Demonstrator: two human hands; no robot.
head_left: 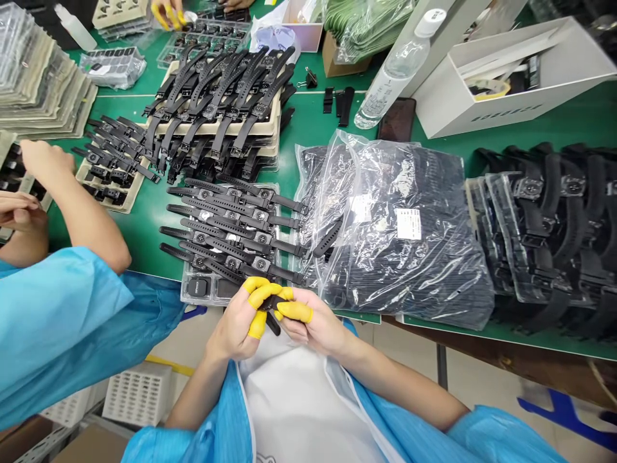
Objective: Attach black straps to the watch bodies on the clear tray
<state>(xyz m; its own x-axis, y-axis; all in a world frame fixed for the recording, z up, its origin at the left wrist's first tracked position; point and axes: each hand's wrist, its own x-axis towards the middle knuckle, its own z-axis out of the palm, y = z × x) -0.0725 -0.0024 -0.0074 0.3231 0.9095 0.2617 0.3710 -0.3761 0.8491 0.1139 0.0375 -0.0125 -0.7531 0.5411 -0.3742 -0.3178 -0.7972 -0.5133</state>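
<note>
My left hand (245,318) and my right hand (308,318), both with yellow finger cots, meet in front of my chest at the table's near edge. Between their fingertips they pinch a black smartwatch (272,302), and a piece of its black strap hangs below. My fingers cover much of the watch, so how the strap joins the case cannot be made out. Just beyond my hands lies a clear tray (195,290) bearing rows of smartwatches with black straps (231,238). To its right are clear plastic bags (385,238) packed with black straps.
A stacked pile of strapped watches (216,103) stands behind the tray. At right are more watches on trays (554,218), a white box (520,83), a water bottle (400,71) and a phone (396,119). A co-worker's arm (81,199) reaches in from the left.
</note>
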